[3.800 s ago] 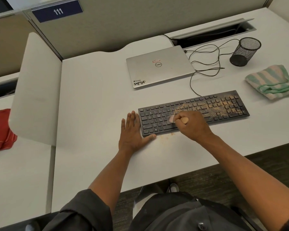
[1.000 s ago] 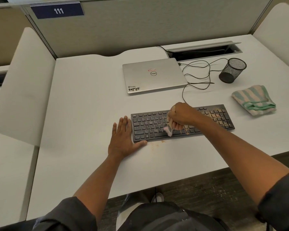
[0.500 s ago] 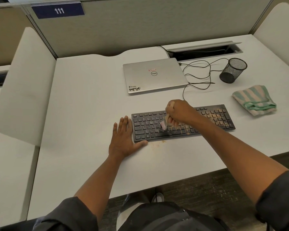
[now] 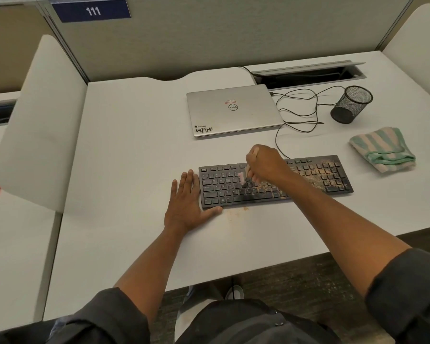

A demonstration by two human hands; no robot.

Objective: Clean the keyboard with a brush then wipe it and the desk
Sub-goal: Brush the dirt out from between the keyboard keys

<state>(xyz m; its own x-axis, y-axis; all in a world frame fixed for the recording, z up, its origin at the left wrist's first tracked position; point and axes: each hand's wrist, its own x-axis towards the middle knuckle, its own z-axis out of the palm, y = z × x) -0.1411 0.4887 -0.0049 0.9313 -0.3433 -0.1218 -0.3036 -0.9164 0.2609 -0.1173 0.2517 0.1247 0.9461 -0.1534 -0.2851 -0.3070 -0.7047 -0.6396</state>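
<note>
The right hand (image 4: 265, 163) is gripping a small brush (image 4: 242, 175), fingers curled tight round its handle, pale bristles pressing onto the middle keys of the black keyboard (image 4: 308, 175), which is lying on the white desk (image 4: 134, 150) with brown dust spreading across its right half. The left hand (image 4: 186, 204) is lying flat on the desk, fingers straight and together, thumb touching the keyboard's near left corner. A striped cloth (image 4: 382, 150) is sitting right of the keyboard, a closed laptop (image 4: 233, 110) behind it.
</note>
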